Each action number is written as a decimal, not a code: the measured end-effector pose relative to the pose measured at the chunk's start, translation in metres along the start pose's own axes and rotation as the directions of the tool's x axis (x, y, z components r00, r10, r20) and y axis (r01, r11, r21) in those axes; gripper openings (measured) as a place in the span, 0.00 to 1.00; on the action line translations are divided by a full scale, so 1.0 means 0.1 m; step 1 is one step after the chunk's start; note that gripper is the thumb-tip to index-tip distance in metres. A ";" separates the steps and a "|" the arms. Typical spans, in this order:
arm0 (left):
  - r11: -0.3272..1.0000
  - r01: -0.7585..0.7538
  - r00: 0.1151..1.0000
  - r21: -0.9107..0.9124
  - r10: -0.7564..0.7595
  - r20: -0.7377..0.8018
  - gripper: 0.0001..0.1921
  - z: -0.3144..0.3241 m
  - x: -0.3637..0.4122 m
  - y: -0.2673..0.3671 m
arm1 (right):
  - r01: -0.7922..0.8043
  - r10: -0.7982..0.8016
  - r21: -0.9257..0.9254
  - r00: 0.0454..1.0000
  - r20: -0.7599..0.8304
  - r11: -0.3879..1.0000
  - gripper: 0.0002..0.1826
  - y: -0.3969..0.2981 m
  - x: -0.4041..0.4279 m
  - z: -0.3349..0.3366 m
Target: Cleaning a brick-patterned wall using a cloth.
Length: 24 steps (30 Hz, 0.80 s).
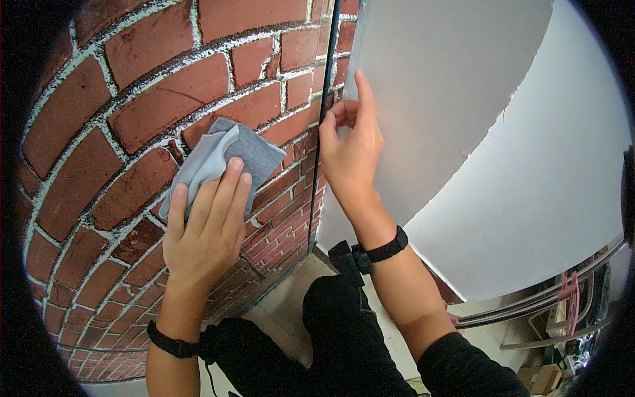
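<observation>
My left hand (206,228) lies over a folded grey cloth (260,154), pressing it flat against a red brick-patterned wall surface (158,116). One fold of the cloth shows a paler, bluish side. To the right, my right hand (352,139) is raised beside a dark vertical edge strip (322,109) where the brick pattern meets a white wall panel (441,89). Its index finger points up and the thumb is at the strip; the other fingers curl, partly hidden. Nothing shows in that hand. Whether the thumb touches the strip, I cannot tell.
Both wrists wear black straps (387,248) with small devices. Below are my dark-clothed legs (337,327) and a pale tiled floor (283,293). At lower right stand a metal rack (536,297) with pink parts and a cardboard box (540,379).
</observation>
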<state>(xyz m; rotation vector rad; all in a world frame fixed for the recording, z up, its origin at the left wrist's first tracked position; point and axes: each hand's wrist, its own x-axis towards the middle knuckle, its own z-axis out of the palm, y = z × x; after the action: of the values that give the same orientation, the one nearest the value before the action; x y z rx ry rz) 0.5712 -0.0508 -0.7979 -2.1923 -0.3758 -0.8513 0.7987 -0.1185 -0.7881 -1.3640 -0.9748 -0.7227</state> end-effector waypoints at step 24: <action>1.000 -0.001 1.000 0.010 0.001 -0.003 0.29 0.02 0.00 0.00 | 0.026 -0.023 -0.054 0.998 0.062 0.998 0.14 0.15 -0.29 -0.08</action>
<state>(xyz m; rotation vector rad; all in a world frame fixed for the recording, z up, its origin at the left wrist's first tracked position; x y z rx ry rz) 0.5718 -0.0490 -0.7989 -2.1818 -0.3759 -0.8507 0.7996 -0.1284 -0.8203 -1.4314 -1.0287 -0.7342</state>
